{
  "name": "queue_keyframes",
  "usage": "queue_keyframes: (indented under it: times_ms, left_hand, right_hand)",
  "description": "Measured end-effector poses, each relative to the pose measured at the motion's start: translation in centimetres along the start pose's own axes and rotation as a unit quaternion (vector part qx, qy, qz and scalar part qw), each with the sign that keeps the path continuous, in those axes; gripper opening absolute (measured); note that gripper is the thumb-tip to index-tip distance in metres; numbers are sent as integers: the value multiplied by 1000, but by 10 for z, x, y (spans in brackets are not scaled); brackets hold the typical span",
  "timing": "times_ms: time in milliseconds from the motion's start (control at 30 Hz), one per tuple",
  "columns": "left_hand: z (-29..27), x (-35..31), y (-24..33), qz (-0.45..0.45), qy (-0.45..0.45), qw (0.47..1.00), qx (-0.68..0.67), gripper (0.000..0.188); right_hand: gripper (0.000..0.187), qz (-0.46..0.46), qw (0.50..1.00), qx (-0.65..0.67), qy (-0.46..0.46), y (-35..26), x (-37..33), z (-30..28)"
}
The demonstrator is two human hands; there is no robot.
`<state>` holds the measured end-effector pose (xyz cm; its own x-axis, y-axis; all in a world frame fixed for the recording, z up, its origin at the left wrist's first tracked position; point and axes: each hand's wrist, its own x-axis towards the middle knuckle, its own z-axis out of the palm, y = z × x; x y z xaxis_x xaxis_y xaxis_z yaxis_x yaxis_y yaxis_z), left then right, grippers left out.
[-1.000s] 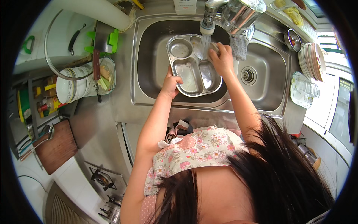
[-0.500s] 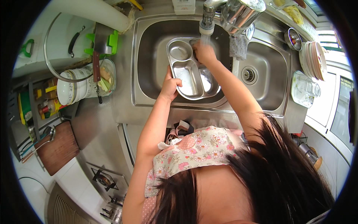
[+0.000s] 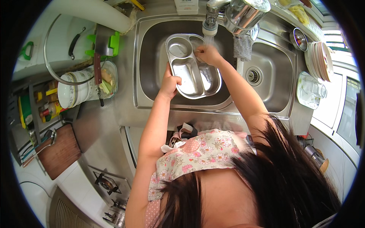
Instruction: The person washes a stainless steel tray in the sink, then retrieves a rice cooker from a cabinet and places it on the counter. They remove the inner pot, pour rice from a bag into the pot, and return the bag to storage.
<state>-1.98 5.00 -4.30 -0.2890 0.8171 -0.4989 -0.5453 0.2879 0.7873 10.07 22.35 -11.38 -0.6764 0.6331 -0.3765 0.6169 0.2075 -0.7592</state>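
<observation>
"Rinsing, with some rubbing at one compartment, appears to be the step in hand. Concur?"

"Concur. A rounded, four-compartment silver metal tray [image 3: 193,69] is held in the left stainless-steel basin [image 3: 153,62], near a clear running water stream [image 3: 208,39] from a chrome faucet with a pale collar [image 3: 210,27]."

"What does the next move call for?"

"In my judgement, a steady left hold, and turning the tray so its lower compartments meet the water."

"State of each grip?"

"The left grip [image 3: 170,84] pinches the tray's left rim, thumb on top, fingers hidden beneath. The right grip [image 3: 208,55] has bent fingers at the upper right compartment; I cannot tell whether it holds anything."

"Tray's position?"

"Right of the left grip, mostly below and left of the right one. Whether its underside touches the basin cannot be told."
</observation>
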Motion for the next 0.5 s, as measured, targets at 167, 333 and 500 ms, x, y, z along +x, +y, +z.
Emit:
queue_keyframes:
  times_ms: [167, 333, 500]
  left_hand:
    - [-9, -1, -1, 14, 5, 999, 33, 77]
    - [-2, -5, -2, -23, -7, 999, 22, 75]
    - [5, -5, -3, -19, 21, 999, 35, 75]
  right_hand:
    - [17, -150, 961, -229, 34, 10, -23, -9]
    - [24, -113, 949, -263, 129, 21, -18, 7]
    - [22, -121, 942, -113, 293, 34, 13, 15]
